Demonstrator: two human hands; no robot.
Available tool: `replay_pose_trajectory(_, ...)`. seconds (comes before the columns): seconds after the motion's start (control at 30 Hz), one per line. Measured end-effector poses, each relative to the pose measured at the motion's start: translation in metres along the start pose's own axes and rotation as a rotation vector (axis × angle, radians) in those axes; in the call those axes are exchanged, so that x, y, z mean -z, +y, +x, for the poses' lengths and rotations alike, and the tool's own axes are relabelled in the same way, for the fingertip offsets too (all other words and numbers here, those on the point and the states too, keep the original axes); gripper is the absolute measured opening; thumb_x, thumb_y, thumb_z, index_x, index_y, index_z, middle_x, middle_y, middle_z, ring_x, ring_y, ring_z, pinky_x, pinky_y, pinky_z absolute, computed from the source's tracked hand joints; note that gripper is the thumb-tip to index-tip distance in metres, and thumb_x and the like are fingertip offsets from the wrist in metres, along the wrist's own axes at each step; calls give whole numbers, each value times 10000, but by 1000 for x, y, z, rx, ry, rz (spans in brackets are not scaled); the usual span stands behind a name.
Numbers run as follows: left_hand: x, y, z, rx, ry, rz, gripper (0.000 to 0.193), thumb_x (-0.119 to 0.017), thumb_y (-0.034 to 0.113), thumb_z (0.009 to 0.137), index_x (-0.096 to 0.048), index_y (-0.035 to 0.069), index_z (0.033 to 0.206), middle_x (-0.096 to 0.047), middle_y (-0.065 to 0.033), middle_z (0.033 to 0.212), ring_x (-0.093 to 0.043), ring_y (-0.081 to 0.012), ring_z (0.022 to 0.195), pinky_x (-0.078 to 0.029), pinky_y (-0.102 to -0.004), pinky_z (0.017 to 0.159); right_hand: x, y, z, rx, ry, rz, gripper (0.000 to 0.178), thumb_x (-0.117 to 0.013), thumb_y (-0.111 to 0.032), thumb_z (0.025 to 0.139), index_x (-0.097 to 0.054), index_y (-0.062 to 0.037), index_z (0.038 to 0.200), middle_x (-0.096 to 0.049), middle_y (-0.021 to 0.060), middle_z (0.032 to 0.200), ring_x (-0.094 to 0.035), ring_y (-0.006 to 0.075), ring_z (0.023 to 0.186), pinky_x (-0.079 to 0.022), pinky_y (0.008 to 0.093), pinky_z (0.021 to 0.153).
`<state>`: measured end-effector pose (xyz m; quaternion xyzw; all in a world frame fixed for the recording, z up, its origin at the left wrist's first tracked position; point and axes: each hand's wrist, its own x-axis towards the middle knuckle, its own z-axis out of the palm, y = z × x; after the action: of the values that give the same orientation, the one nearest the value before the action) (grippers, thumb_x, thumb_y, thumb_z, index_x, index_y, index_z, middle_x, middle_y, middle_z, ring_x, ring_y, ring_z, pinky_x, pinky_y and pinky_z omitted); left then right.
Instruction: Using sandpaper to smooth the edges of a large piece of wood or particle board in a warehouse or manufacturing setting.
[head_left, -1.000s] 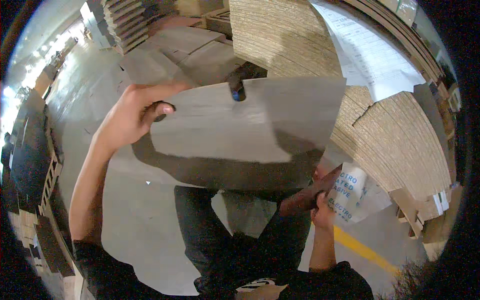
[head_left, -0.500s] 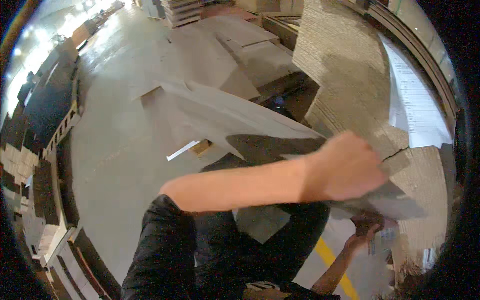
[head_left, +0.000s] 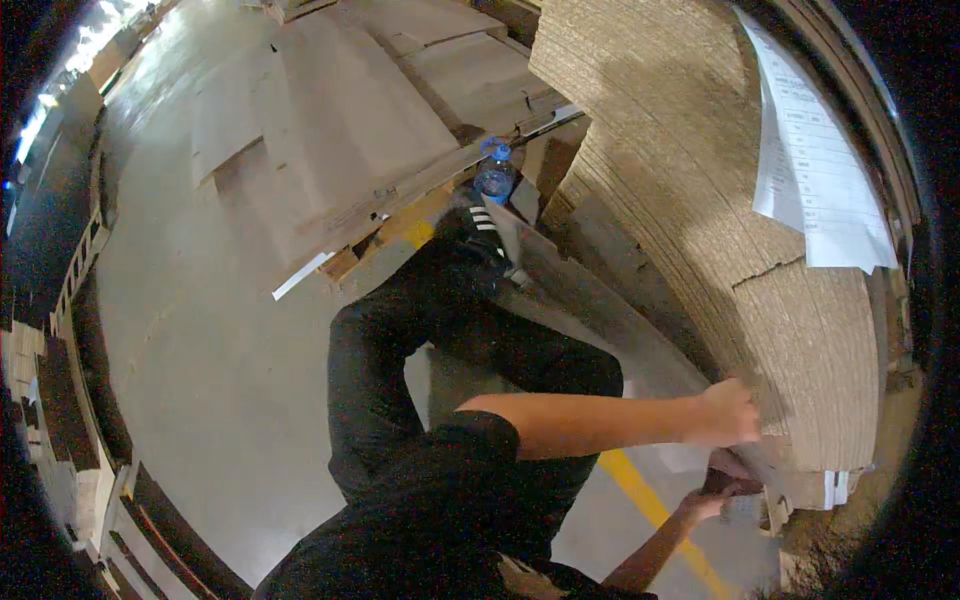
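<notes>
Panel (head_left: pixel 612 312) between the legs (head_left: pixel 560 358) and the board stack (head_left: pixel 690 160)

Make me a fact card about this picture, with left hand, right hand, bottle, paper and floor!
Left hand: at the near end of a grey board; grip too blurred to tell
Right hand: fingers closed on a dark reddish sheet
Bottle: see-through, blue top, near a black shoe with white stripes
Paper: white, printed, against a tan layered stack
Floor: grey, with a yellow stripe

Looks rough and woody on the right-hand board stack (head_left: pixel 715 205), matt on the thin panel (head_left: pixel 605 315), glossy plastic on the far bottle (head_left: pixel 495 180).
</notes>
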<state>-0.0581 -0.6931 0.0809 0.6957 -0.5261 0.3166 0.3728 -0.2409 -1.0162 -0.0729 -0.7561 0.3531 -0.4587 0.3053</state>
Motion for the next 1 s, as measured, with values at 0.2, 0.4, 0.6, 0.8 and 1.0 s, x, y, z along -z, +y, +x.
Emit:
replay_pose_trajectory(0.2, -38, -42, -45, 115, -361, -1, 127, -630, 248, 867, -749, 275, 902, -705, 15, 829, -706, -271, 872, -512, -443, 714, -79, 79, -27, -387, -239, 826, 592, -704, -352, 974, -504, -29, 1429, -565, 168, 1408, -596, 345, 1231, -564, 521, 992)
replay_pose_trajectory(0.4, 54, -122, -122, 425, -288, -102, 497, -647, 202, 842, -602, 204, 1337, -650, -200, 1145, -633, -423, 1117, -548, -555, 903, -119, 65, -98, -463, -414, 852, 626, -665, -388, 994, -470, 13, 1434, -547, 194, 1392, -574, 352, 1246, -579, 521, 1017)
replay_pose_trajectory(0.6, 335, -268, -250, 1209, -265, 833, 402, -633, 517, 921, -791, 149, 960, -754, -124, 1029, -712, -335, 954, -574, -457, 817, -111, -17, -107, -766, -322, 828, 699, -638, -425, 1005, -431, 71, 1450, -497, 214, 1449, -565, 353, 1258, -595, 475, 999)
replay_pose_trajectory(0.8, 471, -227, -409, 1341, -336, 1320, 832, -578, 778, 849, -351, 427, 1569, -357, -135, 1622, -285, -458, 1488, -277, -833, 1005, -155, -63, -136, -689, -340, 713, 688, -655, -317, 996, -403, 77, 1500, -449, 280, 1507, -510, 368, 1348, -414, 456, 1149)
replay_pose_trajectory(1.0, 413, -160, -372, 1378, -513, 1181, 783, -690, 438, 908, -290, 461, 1582, -352, -136, 1635, -280, -534, 1473, -279, -861, 1004, -185, -132, -149, -87, -598, 409, 836, -677, -371, 984, -262, 20, 1594, -338, 206, 1618, -394, 340, 1448, -294, 456, 1220)
